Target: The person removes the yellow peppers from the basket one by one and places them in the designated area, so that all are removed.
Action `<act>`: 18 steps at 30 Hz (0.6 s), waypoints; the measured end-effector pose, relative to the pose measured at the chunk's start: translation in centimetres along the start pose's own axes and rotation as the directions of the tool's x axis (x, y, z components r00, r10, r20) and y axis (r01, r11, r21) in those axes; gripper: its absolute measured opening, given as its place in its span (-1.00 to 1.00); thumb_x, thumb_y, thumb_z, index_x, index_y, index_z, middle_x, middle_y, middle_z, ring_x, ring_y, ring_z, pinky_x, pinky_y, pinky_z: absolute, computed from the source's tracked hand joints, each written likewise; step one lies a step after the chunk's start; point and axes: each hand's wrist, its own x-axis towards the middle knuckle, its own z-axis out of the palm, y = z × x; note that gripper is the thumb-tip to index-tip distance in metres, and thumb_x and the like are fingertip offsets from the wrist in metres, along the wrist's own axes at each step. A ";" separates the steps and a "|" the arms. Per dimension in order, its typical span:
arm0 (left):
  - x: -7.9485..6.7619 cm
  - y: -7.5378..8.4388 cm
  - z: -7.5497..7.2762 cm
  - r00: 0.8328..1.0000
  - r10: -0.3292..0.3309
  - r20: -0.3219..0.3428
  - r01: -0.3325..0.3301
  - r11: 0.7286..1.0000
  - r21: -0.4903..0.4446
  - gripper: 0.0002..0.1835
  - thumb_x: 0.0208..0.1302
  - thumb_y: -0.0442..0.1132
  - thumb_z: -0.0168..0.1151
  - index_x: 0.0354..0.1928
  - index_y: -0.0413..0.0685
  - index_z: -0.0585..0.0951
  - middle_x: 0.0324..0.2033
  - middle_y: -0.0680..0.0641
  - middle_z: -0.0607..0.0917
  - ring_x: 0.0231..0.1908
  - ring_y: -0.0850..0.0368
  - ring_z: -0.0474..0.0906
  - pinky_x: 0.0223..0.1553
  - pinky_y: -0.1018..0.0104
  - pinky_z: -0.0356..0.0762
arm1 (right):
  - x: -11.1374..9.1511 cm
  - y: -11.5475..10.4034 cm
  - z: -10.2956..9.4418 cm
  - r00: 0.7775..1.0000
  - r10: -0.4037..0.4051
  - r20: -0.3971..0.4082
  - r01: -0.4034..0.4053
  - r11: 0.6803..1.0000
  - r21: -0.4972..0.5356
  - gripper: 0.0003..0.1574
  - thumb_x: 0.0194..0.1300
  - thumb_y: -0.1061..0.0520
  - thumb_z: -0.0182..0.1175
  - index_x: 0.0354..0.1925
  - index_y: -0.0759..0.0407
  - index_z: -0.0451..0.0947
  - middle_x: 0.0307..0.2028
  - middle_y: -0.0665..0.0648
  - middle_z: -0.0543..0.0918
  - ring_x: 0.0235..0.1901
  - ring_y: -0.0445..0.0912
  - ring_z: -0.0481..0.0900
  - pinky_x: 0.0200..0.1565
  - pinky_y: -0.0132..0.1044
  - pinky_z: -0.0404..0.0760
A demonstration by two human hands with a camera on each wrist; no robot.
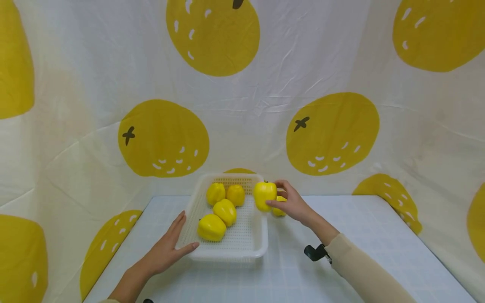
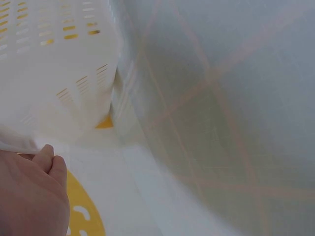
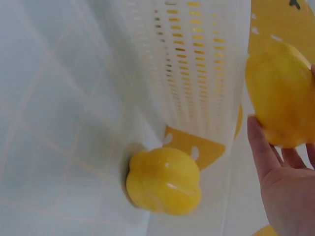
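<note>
Head: loose pepper on counter partly hid. behind R grip; black bit at btm edge mostly cut off, can't ID. L wrist: L grip & basket cut by L edge; yellow patches thru slots too sm. to tell. R wrist: held pepper cut at R edge.
</note>
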 end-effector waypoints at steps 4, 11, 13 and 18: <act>-0.1 -0.1 0.1 1.000 0.001 -0.003 -0.001 1.000 -0.012 0.16 0.32 0.39 0.19 0.65 -0.11 -0.13 0.64 -0.17 -0.18 0.57 -0.32 -0.10 0.42 -0.43 0.03 | -0.4 0.3 -1.0 1.000 -0.009 0.002 0.009 1.000 -0.025 -0.03 0.25 -0.12 0.47 0.41 0.11 0.19 0.43 0.22 0.31 0.37 0.22 0.40 0.26 0.06 0.54; -0.1 -0.2 0.3 1.000 0.000 -0.007 -0.001 1.000 -0.015 0.16 0.32 0.38 0.21 0.65 -0.10 -0.14 0.64 -0.16 -0.18 0.57 -0.31 -0.10 0.42 -0.42 0.03 | -0.9 0.7 -3.0 1.000 0.005 0.003 -0.005 0.999 -0.049 -0.06 0.31 -0.02 0.43 0.45 0.17 0.16 0.45 0.29 0.26 0.40 0.28 0.33 0.28 0.17 0.49; -0.1 -0.2 0.3 1.000 0.000 -0.007 0.000 1.000 -0.017 0.16 0.32 0.37 0.21 0.65 -0.10 -0.14 0.64 -0.15 -0.18 0.57 -0.31 -0.09 0.42 -0.42 0.03 | -1.1 1.0 -3.5 1.000 0.010 -0.004 -0.010 0.998 -0.058 -0.04 0.32 -0.01 0.43 0.46 0.19 0.14 0.46 0.30 0.24 0.41 0.28 0.31 0.28 0.18 0.48; -0.1 0.0 0.1 1.000 -0.014 0.000 0.014 1.000 -0.016 0.16 0.32 0.39 0.19 0.65 -0.08 -0.14 0.64 -0.15 -0.19 0.57 -0.32 -0.08 0.41 -0.43 0.04 | -1.4 1.8 -4.9 0.999 0.025 -0.025 -0.027 0.996 -0.084 -0.04 0.34 0.00 0.41 0.47 0.22 0.12 0.47 0.32 0.23 0.42 0.30 0.29 0.27 0.13 0.51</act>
